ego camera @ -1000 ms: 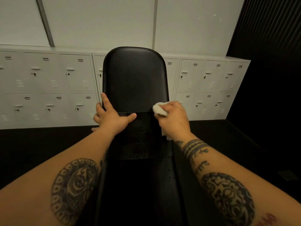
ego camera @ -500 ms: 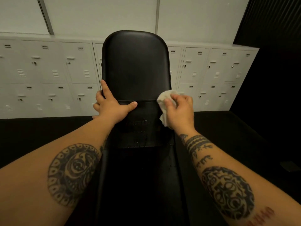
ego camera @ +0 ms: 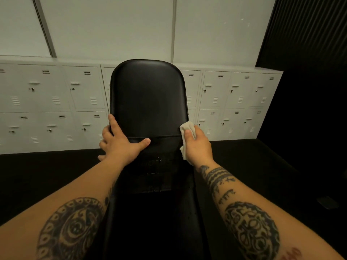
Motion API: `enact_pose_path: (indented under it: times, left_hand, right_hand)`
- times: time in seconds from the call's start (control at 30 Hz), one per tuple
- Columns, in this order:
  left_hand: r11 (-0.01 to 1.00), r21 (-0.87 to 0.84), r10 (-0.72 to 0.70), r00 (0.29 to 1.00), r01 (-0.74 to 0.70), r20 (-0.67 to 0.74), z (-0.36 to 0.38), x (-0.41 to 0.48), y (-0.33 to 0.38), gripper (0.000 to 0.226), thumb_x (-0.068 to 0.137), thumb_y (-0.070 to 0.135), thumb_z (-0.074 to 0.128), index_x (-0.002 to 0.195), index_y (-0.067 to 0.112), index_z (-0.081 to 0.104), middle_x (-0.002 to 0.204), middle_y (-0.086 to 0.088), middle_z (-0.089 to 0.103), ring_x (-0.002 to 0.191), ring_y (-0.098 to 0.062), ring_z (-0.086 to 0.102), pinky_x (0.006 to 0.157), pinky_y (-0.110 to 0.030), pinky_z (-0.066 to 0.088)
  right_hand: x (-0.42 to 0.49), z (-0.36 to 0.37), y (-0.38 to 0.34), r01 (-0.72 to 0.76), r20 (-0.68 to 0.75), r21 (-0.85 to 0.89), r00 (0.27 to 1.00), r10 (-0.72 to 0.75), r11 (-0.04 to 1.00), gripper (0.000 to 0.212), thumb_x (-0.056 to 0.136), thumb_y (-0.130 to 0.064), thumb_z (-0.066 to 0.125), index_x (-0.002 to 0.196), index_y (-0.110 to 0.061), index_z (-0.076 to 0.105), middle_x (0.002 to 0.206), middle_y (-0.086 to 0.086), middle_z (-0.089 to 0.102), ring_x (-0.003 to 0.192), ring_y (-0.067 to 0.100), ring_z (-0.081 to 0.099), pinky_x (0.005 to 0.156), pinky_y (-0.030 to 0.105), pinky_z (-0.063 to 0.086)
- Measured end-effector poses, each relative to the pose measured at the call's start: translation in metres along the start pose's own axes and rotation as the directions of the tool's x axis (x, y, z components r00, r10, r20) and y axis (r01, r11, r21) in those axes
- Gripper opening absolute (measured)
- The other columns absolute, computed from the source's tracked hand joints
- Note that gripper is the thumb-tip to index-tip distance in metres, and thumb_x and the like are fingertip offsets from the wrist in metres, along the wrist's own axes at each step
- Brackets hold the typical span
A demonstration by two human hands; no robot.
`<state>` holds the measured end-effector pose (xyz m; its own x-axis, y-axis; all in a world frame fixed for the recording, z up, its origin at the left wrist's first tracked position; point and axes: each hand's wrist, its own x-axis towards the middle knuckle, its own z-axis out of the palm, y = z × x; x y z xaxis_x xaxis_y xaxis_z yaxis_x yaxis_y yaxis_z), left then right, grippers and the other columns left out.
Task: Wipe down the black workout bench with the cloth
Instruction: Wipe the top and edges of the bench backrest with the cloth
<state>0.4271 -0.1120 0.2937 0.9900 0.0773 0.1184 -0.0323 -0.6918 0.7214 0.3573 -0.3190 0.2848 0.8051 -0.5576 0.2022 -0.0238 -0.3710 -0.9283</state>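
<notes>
The cloth (ego camera: 187,128) could be carried off the right edge of the bench (ego camera: 148,98), leaving the middle unwiped, since it sits at the rim. It is gripped in the curled right hand (ego camera: 197,145) at the backrest's lower right edge. The left hand (ego camera: 120,145) is laid flat, fingers spread, on the left edge.

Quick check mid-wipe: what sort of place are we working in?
Most likely a gym locker area: a padded black workout bench with a raised backrest, two rows of small white lockers along the wall behind it, and dark flooring.
</notes>
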Motion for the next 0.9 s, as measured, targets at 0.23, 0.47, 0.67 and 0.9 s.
enact_pose_path:
  times: [0.23,0.47,0.67,0.9]
  left_hand:
    - [1.000,0.014,-0.016,1.000,0.016,0.004,0.001,0.000,0.003,0.139,0.072,0.062,0.082,0.150,0.043,-0.031,0.167,-0.003,-0.005,0.150,-0.044,0.010,0.114,-0.074,0.017]
    - [1.000,0.012,-0.006,1.000,0.006,0.017,-0.001,0.001,0.002,0.139,0.072,0.063,0.082,0.150,0.043,-0.031,0.166,-0.004,-0.004,0.149,-0.044,0.011,0.114,-0.073,0.019]
    - [1.000,0.010,0.004,1.000,-0.004,0.024,-0.001,0.002,0.001,0.140,0.071,0.064,0.082,0.150,0.043,-0.032,0.166,-0.004,-0.004,0.149,-0.044,0.012,0.113,-0.073,0.021]
    - [1.000,0.009,0.007,1.000,-0.007,0.022,0.001,0.004,-0.001,0.141,0.070,0.066,0.081,0.148,0.044,-0.034,0.166,-0.003,-0.006,0.149,-0.044,0.012,0.113,-0.073,0.020]
  right_hand:
    - [-0.032,0.006,0.033,-0.025,-0.042,-0.179,0.999,0.018,0.983,0.036,0.103,-0.045,0.039,0.123,-0.022,0.057,0.104,-0.001,0.059,0.091,0.014,0.058,0.072,0.028,0.041]
    - [0.003,0.010,0.006,0.001,-0.066,-0.168,0.998,-0.012,0.986,0.038,0.101,-0.048,0.041,0.119,-0.019,0.057,0.108,0.001,0.059,0.092,0.016,0.056,0.076,0.032,0.045]
    - [0.020,0.021,0.007,0.046,-0.139,-0.177,0.988,-0.071,0.983,0.042,0.098,-0.054,0.042,0.119,-0.022,0.058,0.106,-0.001,0.057,0.099,0.020,0.059,0.085,0.038,0.051]
    - [0.013,0.012,-0.001,0.017,-0.138,-0.027,0.990,-0.021,0.999,0.046,0.097,-0.057,0.044,0.122,-0.022,0.061,0.112,0.001,0.058,0.106,0.022,0.059,0.082,0.032,0.046]
